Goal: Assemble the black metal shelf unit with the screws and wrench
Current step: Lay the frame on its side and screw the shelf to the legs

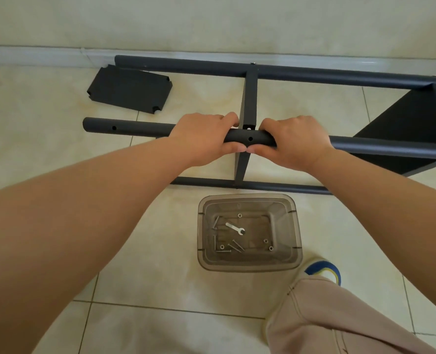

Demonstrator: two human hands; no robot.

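**Lining up the near post with the middle shelf**

Well left of the grip, a loose shelf panel (130, 92) lies flat on the tiled floor (45, 111); it is not yet fitted; just nearer, the free end of the near post (125, 129) juts out with an empty screw hole showing; the left hand (206, 139) wraps this tube, fingers curled over the top and thumb underneath; between the two hands an open hole in the post faces up, sitting just in front of the middle shelf (247, 103) and its corner hole; the right hand (296, 141) clasps the same tube in the same way, the two thumbs touching below it; right of the grip the post runs on to the end shelf (411, 116), where the frame looks already joined; the far post (314, 72) lies beyond the hands by the skirting

Judged from this, the step is seating the post against the shelf corner; to do it well, roll the tube until its hole meets the shelf's, keep it pressed snug, then free one hand for hardware

Below the grip, towards the person, a clear plastic tub (250, 265) holds the wrench (234, 228) and loose screws (233, 246)
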